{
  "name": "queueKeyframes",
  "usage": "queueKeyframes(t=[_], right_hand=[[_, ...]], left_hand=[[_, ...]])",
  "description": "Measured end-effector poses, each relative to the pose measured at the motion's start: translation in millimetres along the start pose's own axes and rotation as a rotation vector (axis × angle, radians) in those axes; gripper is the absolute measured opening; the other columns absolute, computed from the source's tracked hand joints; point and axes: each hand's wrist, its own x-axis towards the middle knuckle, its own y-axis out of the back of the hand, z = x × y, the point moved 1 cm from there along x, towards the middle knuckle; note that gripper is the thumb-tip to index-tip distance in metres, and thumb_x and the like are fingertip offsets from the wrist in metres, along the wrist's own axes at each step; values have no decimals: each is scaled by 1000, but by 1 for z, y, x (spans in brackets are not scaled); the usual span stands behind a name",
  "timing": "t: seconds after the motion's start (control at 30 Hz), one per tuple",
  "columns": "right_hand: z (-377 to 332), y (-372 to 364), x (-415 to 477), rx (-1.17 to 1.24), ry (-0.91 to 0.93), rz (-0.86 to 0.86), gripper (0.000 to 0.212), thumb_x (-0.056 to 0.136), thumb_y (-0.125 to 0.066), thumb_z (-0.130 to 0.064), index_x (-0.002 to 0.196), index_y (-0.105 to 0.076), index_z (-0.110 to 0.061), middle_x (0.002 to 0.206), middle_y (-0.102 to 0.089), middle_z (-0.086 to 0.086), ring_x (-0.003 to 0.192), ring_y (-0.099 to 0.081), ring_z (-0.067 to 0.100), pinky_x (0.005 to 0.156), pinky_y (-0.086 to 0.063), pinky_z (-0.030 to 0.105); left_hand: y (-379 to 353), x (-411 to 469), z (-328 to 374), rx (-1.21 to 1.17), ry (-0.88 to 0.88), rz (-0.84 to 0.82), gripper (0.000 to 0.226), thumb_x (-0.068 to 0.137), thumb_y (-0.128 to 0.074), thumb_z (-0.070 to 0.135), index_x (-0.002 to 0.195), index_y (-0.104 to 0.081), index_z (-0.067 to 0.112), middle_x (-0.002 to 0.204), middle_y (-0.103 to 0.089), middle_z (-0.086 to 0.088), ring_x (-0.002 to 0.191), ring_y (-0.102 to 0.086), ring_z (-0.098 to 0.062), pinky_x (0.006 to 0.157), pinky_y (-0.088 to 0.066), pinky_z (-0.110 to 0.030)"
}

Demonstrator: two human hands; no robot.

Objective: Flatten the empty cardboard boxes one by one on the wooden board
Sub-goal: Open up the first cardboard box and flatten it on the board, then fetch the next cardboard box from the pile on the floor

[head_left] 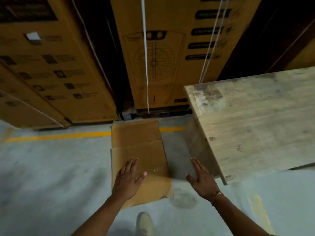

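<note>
Head view: stacked cartons (56, 68) behind flattened box (136, 150).

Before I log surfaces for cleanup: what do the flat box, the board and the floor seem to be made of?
Flat box: plain brown cardboard, matte, with fold creases and flap seams.
Board: looks like wood, pale grain lines, worn dull finish with whitish scuffs; could be laminate.
Floor: probably smooth grey concrete, slightly sheened, with a painted yellow line and a dark stain.
</note>
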Motion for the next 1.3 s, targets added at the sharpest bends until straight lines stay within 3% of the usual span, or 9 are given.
queueKeyframes(t=[0.17, 0.3, 0.47, 0.6, 0.77, 0.87, 0.93, 1.07, 1.3], right_hand=[[64, 80, -21, 44, -66, 132, 102, 72, -17, -91, 156, -16, -33, 163, -18, -11, 146, -28, 13, 113, -33, 42], [139, 151, -46, 63, -117, 231, 84, 85, -32, -74, 156, -16, -33, 163, -18, -12, 147, -27, 11, 114, -32, 41], [252, 244, -84, 117, -180, 351, 87, 82, -30, -79, 155, -21, -32, 162, -21, -11, 143, -33, 12, 113, -35, 40], [335, 304, -114, 171, -221, 425, 72, 93, -48, -61, 155, -25, -31, 161, -24, -11, 140, -38, 14, 112, -35, 36], [421, 364, -142, 219, -276, 487, 70, 94, -50, -59, 154, -26, -32, 160, -25, -11, 143, -35, 13, 111, -38, 39], [468, 395, -148, 259, -307, 536, 71, 93, -49, -61, 154, -27, -31, 160, -27, -9, 143, -35, 16, 111, -39, 42], [500, 415, -148, 262, -342, 534, 70, 94, -49, -58, 154, -28, -29, 160, -28, -7, 143, -34, 16, 113, -37, 41], [570, 456, -140, 287, -400, 492, 68, 95, -49, -57, 154, -26, -31, 158, -32, -4, 137, -41, 18, 110, -40, 38], [689, 530, -136, 375, -513, 411, 63, 96, -52, -51, 152, -31, -29, 153, -42, -1, 135, -44, 18, 106, -38, 31]], left_hand=[[11, 30, 112, -6, -151, -11, 97, 75, -6, 85, 157, -10, 33, 166, -4, 9, 152, -6, -15, 120, -16, -36], [0, 53, 219, 26, -279, -7, 87, 85, -15, 79, 158, -7, 32, 166, -1, 10, 152, -4, -13, 119, -15, -36], [-35, 65, 371, -9, -344, 13, 79, 93, -32, 68, 158, -8, 29, 166, -4, 7, 152, -6, -17, 121, -16, -40], [-73, 68, 487, -49, -414, 32, 76, 96, -38, 63, 158, -11, 28, 165, -10, 6, 151, -10, -16, 120, -20, -40], [-117, 73, 611, -38, -532, -8, 77, 94, -37, 67, 157, -15, 29, 164, -15, 6, 150, -13, -15, 119, -21, -39], [-140, 83, 674, -25, -594, -27, 92, 80, -21, 81, 156, -20, 29, 163, -19, 7, 149, -17, -15, 118, -24, -39], [-155, 95, 716, -28, -620, -35, 92, 80, -22, 80, 156, -21, 28, 163, -21, 7, 148, -19, -15, 117, -25, -38], [-187, 127, 800, -61, -651, -76, 70, 96, -47, 57, 155, -24, 27, 160, -26, 5, 145, -26, -17, 114, -30, -38], [-239, 176, 953, -135, -634, -235, 68, 96, -51, 53, 154, -26, 29, 157, -31, 3, 142, -33, -20, 111, -35, -38]])
